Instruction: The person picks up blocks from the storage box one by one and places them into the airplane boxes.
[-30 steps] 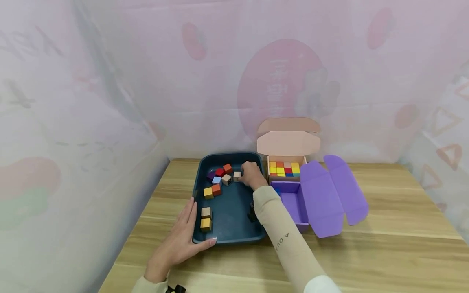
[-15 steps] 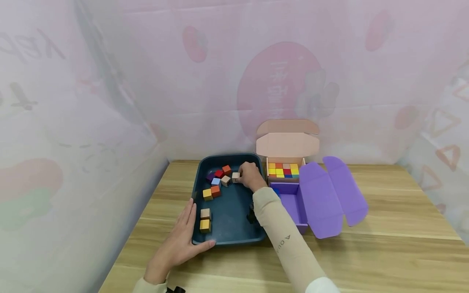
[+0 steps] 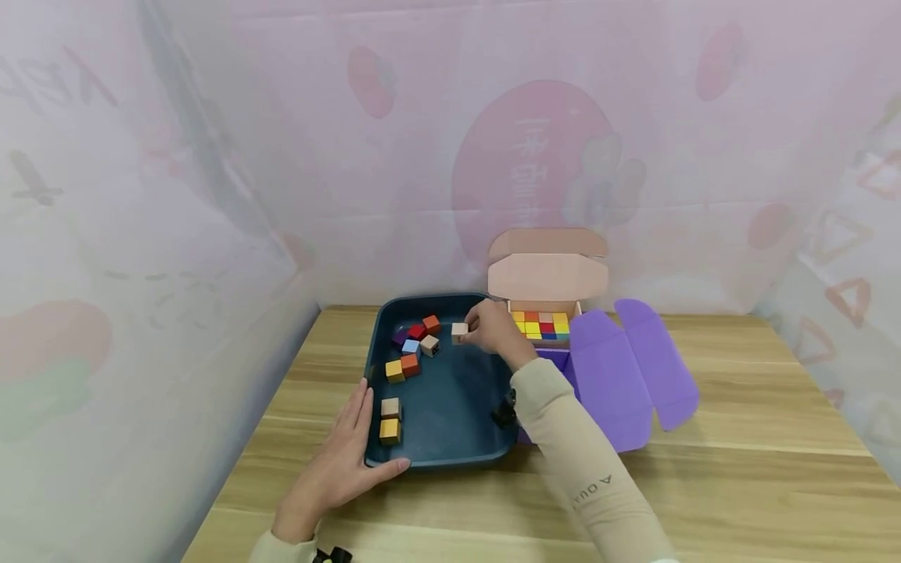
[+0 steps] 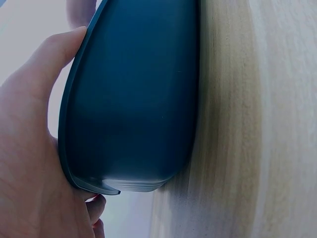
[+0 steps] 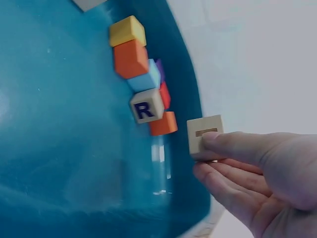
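In the right wrist view my right hand [image 5: 262, 173] pinches a plain wooden cube [image 5: 205, 131] between thumb and fingers; a brown dash marks its face. The head view has this right hand [image 3: 498, 332] over the back right part of a dark blue tray [image 3: 450, 461]. My left hand [image 3: 338, 465] rests with straight fingers along the tray's front left corner. In the left wrist view its thumb lies on the tray rim [image 4: 67, 104]. Inside the tray lie a wooden cube with an R [image 5: 147, 106], orange cubes [image 5: 131, 58], a yellow cube [image 5: 128, 30] and a light blue cube [image 5: 146, 79].
Right of the tray stands an open cardboard box [image 3: 549, 277] with rows of coloured cubes [image 3: 542, 322]. A purple box [image 3: 612, 375] with its lid spread out sits in front of it, partly behind my right arm. A printed cloth [image 3: 394, 195] hangs behind the wooden table [image 3: 760, 438].
My right hand has lifted the wooden cube off the tray floor and moved slightly to the right with it. The left hand keeps its place on the tray.
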Tool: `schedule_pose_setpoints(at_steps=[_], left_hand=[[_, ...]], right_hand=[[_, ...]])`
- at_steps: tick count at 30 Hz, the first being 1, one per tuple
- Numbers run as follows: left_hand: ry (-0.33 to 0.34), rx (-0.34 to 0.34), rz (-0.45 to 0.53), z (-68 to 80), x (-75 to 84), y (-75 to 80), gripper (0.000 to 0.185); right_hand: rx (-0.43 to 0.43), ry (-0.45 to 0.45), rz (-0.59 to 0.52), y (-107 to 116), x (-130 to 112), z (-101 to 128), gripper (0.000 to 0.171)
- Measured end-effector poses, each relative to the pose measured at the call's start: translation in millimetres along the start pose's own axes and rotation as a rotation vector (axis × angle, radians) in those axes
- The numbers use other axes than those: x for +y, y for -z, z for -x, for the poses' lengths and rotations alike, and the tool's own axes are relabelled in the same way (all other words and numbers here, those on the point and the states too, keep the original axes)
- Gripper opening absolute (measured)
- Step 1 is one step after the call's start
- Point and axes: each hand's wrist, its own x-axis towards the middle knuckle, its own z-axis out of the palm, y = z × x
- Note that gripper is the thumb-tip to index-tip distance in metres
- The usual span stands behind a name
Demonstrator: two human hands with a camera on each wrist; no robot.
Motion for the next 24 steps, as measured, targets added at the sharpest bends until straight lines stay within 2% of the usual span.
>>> schedule_pose_setpoints(at_steps=[12,18,24], left_hand=[[-0.023,0.018,0.006,-1.7,0.9,0.2,0.129],[-0.026,0.018,0.005,-3.2,0.8,-0.7,0.129],[-0.026,0.015,0.005,-4.8,0.9,-0.3,0.129]], right_hand=[[0.009,-0.021,-0.078,39.7,5.9,51.4,0.025],[0.041,-0.029,-0.048,49.5,20.2,72.6,0.027],[0.072,-0.081,-0.085,57.0,33.0,90.8,0.027]])
